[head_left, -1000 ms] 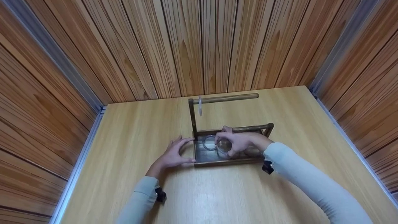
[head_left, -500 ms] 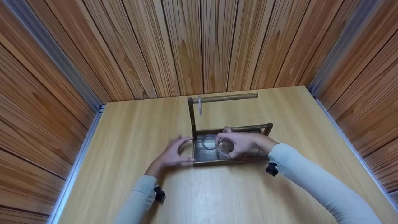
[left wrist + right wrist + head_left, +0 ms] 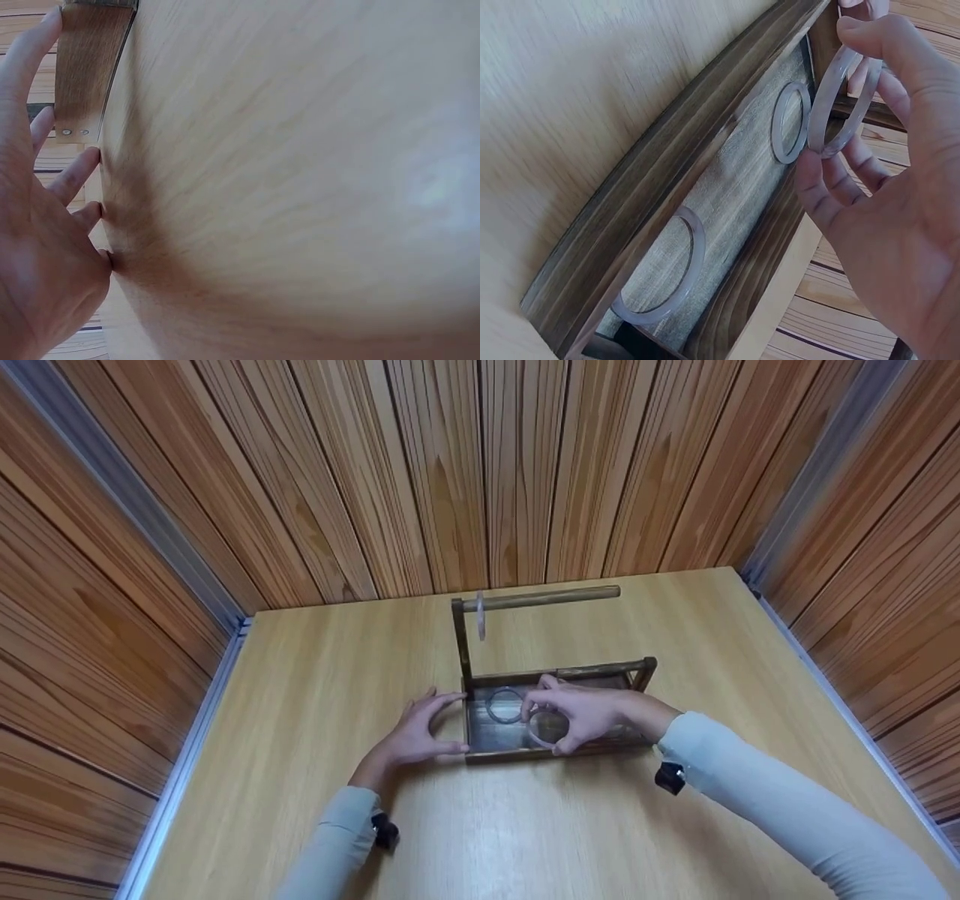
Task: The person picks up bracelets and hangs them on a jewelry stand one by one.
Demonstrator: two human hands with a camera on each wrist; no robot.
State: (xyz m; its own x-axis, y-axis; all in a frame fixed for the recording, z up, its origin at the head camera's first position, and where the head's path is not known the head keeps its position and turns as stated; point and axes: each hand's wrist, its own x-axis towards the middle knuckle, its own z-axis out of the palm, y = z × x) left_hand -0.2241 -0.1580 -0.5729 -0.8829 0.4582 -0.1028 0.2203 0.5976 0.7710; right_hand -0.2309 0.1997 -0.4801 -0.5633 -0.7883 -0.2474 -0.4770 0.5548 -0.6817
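Note:
My right hand (image 3: 585, 714) pinches a pale translucent bangle (image 3: 826, 109) between thumb and fingertips, over the tray of a dark wooden stand (image 3: 517, 755). A second bangle (image 3: 778, 124) lies flat in the tray's left part. Another bangle (image 3: 697, 255) rests farther right in the tray, hidden behind my right hand in the head view. From the stand's raised upper bar (image 3: 559, 598) hangs one more bangle (image 3: 481, 619), close to the post. My left hand (image 3: 416, 731) is spread at the tray's left end, with thumb and index fingertips against its corners.
The stand sits on a light wooden table (image 3: 315, 682). A lower bar (image 3: 600, 668) runs along the tray's back edge to a short support at the right. Wood-plank walls (image 3: 442, 480) enclose the table at the back and both sides.
My right hand, with the bangle in it, has shifted slightly right and toward me. My left hand stays at the tray's end.

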